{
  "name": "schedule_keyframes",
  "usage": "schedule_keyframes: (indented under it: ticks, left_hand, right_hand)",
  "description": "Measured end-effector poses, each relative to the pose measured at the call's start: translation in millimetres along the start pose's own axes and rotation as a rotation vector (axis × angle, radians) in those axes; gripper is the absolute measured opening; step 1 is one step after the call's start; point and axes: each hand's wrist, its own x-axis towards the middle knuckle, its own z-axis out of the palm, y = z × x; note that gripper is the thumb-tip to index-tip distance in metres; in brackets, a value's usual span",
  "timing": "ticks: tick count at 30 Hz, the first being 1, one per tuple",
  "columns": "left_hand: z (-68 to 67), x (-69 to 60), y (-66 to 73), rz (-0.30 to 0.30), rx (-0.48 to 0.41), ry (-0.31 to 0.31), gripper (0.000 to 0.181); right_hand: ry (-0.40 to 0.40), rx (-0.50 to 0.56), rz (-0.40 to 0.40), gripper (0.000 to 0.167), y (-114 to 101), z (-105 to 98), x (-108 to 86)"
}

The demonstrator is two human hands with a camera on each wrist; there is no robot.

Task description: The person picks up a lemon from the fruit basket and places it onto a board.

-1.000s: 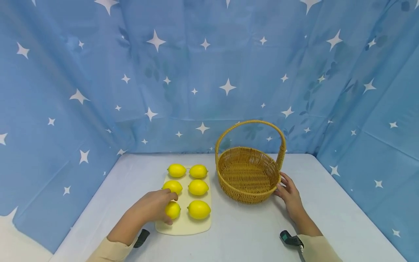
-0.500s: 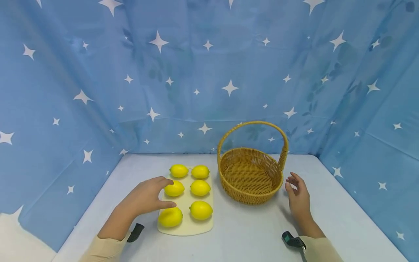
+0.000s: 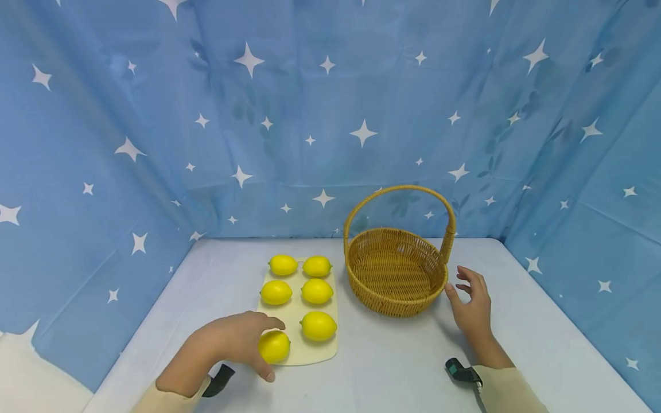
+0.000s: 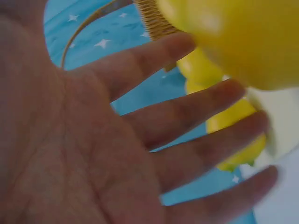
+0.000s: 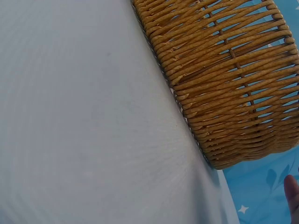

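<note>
My left hand (image 3: 240, 341) reaches over the front left corner of a cream board (image 3: 289, 321). Its thumb and fingers are spread about the near left lemon (image 3: 274, 347), whose left side the hand hides. In the left wrist view the fingers (image 4: 191, 105) are straight and apart, with a large blurred lemon (image 4: 252, 42) past their tips. Several more yellow lemons lie on the board in two columns. My right hand (image 3: 472, 307) is beside the right side of a wicker basket (image 3: 392, 307), fingers loosely bent, holding nothing. Whether its thumb touches the basket, I cannot tell.
The basket stands right of the board, its tall arched handle (image 3: 400, 188) upright and no lemon inside. A white cloth (image 3: 382, 367) covers the table. Blue star-patterned curtains (image 3: 289, 155) close in the back and sides. Each wrist wears a small black device (image 3: 462, 371).
My left hand lifted off the near left lemon, spread beside the middle one, then came back down around the near one, which sits slightly closer. My right hand left the basket's side.
</note>
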Motion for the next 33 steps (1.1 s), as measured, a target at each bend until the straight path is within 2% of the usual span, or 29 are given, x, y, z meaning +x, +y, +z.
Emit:
schedule_keyframes:
  ticks: [3,6,11,14,18,21,25,33]
  left_hand:
    - [3.0,1.2,0.7,0.020,0.057,0.058,0.088]
    - [4.1,5.3,-4.1,0.052,0.095,0.113,0.081]
    - [11.5,16.9,-11.4,0.118,0.132,0.121,0.055]
    - [15.0,21.5,-15.2,0.108,0.144,0.142,0.048]
    - [15.9,24.8,-21.2,0.079,0.164,0.216,0.047]
    - [16.4,27.0,-24.8,0.093,0.178,0.254,0.047]
    - [17.4,28.9,-26.3,0.116,0.185,0.257,0.049]
    - [15.8,27.0,-24.5,0.077,0.185,0.236,0.058]
  right_hand:
    - [-0.011,0.004,0.024,0.051,0.6,-0.8,0.7]
    - [-0.024,-0.003,0.049,0.050,0.9,-1.1,1.0]
    - [-0.047,-0.004,0.096,0.050,2.2,-1.0,0.1]
    - [-0.060,0.003,0.107,0.050,2.6,-0.6,-0.7]
    - [-0.066,0.005,0.107,0.050,2.9,-0.3,-2.3]
    - [-0.066,0.005,0.105,0.049,3.6,-0.5,-3.6]
    - [-0.067,0.004,0.105,0.049,3.8,-0.6,-4.4]
    - [-0.067,0.012,0.100,0.050,4.5,-0.7,-4.4]
